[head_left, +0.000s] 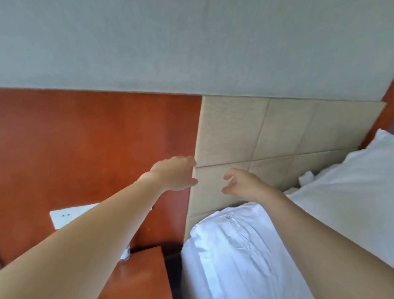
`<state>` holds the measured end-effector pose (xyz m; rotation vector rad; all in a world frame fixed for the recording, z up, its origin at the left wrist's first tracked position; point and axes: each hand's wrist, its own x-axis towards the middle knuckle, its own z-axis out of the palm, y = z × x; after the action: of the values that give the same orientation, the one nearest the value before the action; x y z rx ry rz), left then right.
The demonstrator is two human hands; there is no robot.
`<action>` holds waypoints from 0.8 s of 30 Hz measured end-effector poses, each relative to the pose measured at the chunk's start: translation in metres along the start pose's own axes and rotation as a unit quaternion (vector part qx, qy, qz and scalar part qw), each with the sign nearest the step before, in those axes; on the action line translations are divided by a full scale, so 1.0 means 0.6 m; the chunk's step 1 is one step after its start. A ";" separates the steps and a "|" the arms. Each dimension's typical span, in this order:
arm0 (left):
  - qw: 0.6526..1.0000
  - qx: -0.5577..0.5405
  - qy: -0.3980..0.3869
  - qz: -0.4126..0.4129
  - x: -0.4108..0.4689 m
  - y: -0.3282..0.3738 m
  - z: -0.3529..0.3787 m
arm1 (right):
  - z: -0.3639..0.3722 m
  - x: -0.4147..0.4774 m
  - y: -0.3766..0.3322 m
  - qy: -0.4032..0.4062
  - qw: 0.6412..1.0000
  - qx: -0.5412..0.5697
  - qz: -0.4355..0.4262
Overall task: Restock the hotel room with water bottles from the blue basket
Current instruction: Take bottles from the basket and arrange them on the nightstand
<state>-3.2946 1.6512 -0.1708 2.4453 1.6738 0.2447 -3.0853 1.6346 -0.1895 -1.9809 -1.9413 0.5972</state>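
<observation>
No water bottle and no blue basket are in view. My left hand [175, 172] is stretched out in front of the wooden wall panel, its fingers loosely bent, holding nothing. My right hand [240, 182] hovers beside it in front of the beige padded headboard [274, 136], fingers loosely curled and empty. The two hands are about a hand's width apart. A wooden nightstand [138, 279] lies below my left forearm, with a small crinkled clear object [126, 254] at its back edge, mostly hidden by the arm.
A white socket plate [68, 217] sits on the red-brown wall panel [73, 144]. The bed with white sheets [234, 258] and a white pillow [365, 186] fills the right side. A dark gap separates nightstand and bed.
</observation>
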 end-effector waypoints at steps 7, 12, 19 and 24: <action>0.967 0.023 -0.040 0.250 -0.096 0.310 -0.047 | -0.169 -0.366 0.109 0.144 0.977 0.002 0.158; 0.906 -0.011 -0.073 0.417 -0.269 0.540 -0.041 | -0.197 -0.714 0.170 0.226 0.922 -0.005 0.315; 0.744 0.002 -0.160 0.649 -0.635 0.814 0.000 | -0.151 -1.242 0.144 0.279 0.776 -0.015 0.566; 0.639 0.013 -0.217 0.738 -0.894 0.948 0.016 | -0.087 -1.528 0.060 0.311 0.680 0.009 0.664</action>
<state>-2.9693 0.9472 -0.0711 2.8203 -0.7776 -0.2083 -3.0267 0.7234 -0.0866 -2.7730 0.1347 0.0948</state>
